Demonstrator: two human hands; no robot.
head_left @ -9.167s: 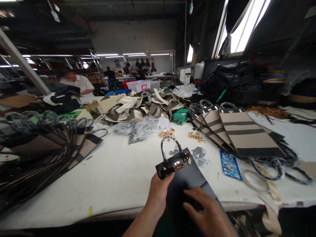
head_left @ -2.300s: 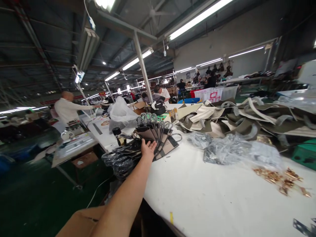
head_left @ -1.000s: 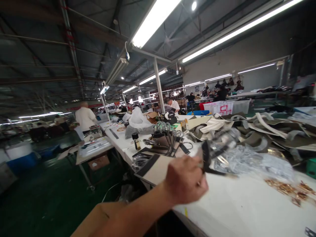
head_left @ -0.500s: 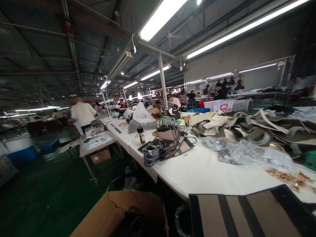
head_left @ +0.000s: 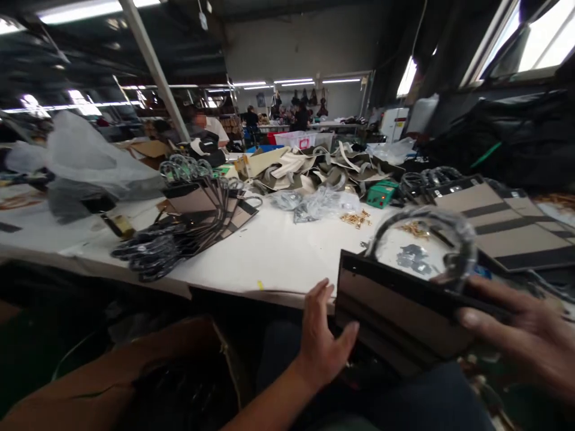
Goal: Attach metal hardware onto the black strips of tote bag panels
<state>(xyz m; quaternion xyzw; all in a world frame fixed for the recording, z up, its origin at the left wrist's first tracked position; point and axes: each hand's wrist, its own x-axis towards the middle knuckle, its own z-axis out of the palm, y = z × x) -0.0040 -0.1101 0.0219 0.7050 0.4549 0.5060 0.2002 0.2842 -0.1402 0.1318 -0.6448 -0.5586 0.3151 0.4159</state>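
Observation:
A beige bag panel (head_left: 399, 314) with dark edges and stripes is held tilted over my lap. Its looped handle (head_left: 381, 230), wrapped in clear plastic, rises from the upper edge. My right hand (head_left: 516, 329) grips the panel's right end, thumb on the near face and fingers behind. At the left end, my left hand (head_left: 321, 341) has its fingers stretched and thumb apart; the thumb overlaps the panel's face, but contact is unclear. Small gold metal pieces (head_left: 356, 219) and dark flat bits (head_left: 412, 256) lie on the white table (head_left: 278, 257) beyond.
Panels with wrapped handles are piled at left (head_left: 193, 200) and right (head_left: 494, 215). Crumpled plastic (head_left: 314, 203), a green box (head_left: 381, 194) and a heap of pale and olive pieces (head_left: 309, 164) lie further back. A cardboard box (head_left: 103, 365) is below the table's edge.
The view has swung right and down toward the table. Both my hands have come into sight, and the bag panel at the lower right is now visibly gripped, with its handle up.

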